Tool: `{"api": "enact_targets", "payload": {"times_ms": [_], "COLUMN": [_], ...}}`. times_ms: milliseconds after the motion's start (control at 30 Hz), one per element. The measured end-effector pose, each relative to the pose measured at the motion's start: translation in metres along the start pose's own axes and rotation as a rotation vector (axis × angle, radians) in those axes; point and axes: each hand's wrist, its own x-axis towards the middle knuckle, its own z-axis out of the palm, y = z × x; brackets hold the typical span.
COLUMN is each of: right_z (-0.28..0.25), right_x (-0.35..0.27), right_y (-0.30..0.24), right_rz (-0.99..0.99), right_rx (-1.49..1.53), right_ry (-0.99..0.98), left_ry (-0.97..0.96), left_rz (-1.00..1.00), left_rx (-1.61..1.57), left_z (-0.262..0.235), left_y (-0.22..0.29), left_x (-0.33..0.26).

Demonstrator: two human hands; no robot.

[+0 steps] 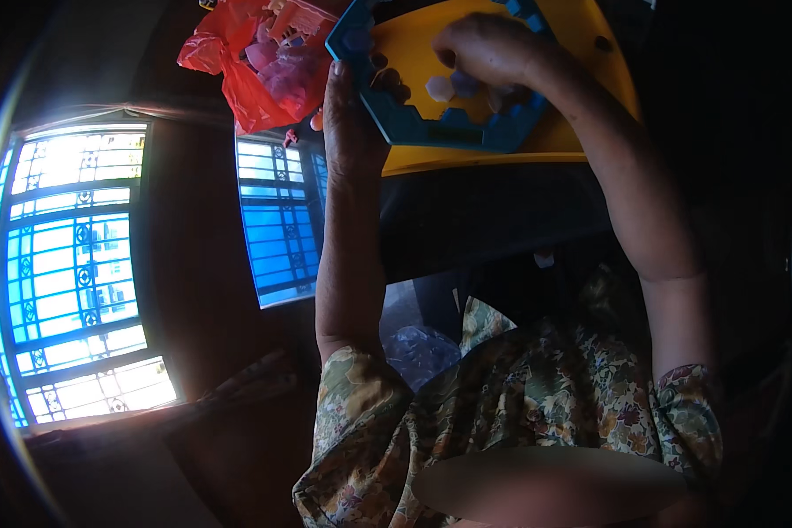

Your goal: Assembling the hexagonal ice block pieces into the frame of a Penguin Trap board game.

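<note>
A blue hexagonal frame (421,132) with a notched inner edge is held over a yellow surface (590,88). My left hand (354,123) grips the frame's left side, thumb on the outside and fingertips showing inside. Within the frame are small hexagonal blocks, among them a whitish block (440,88) and a bluish-purple block (464,84). Over the frame's upper middle, my right hand (488,48) has its fingers curled and pointing down to the left. Anything between those fingertips is hidden. Shadow obscures some blocks along the frame's lower right.
An open red plastic bag (246,88) holding pink pieces lies left of the frame. Beside it are a small pink figure (290,138) and a pale orange piece (317,121). A glossy dark surface reflects a barred window (79,264). Clear crumpled plastic (422,348) sits near my lap.
</note>
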Motion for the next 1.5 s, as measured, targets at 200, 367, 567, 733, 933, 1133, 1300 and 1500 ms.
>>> {"api": "enact_targets", "payload": {"times_ms": [200,367,567,733,933,1133,1300,1500], "right_z": [-0.027,-0.063,-0.063,-0.049,-0.052,-0.019,-0.011,-0.028], "right_x": [-0.003,-0.037,-0.041,-0.030,-0.044,-0.038,-0.046,-0.059], "right_y": [0.018,-0.032,-0.046,-0.010,-0.016,0.007,-0.004,-0.021], "right_rz": [-0.166,-0.108,0.070,-0.176,-0.276,-0.208,-0.166,-0.133], "right_rx": [0.389,0.121,0.208,0.820,1.079,1.352,1.191,0.966], "right_ry": [0.107,-0.343,-0.345,0.118,0.118,-0.083,-0.101,0.052], "left_ry": [0.056,0.118,0.083,0.026,-0.083,-0.075,-0.045,-0.109], "left_rz": [0.015,0.020,-0.098,-0.033,-0.002,0.002,-0.014,0.041], "left_rx": [0.051,0.178,-0.031,-0.081,-0.084,-0.080,-0.054,-0.062], "left_z": [0.001,-0.011,0.008,0.015,0.011,0.009,0.005,0.007], "left_y": [-0.007,-0.001,0.002,-0.005,-0.010,-0.010,-0.009,-0.003], "left_x": [0.001,-0.002,-0.011,-0.007,-0.007,-0.003,-0.009,-0.008]}}
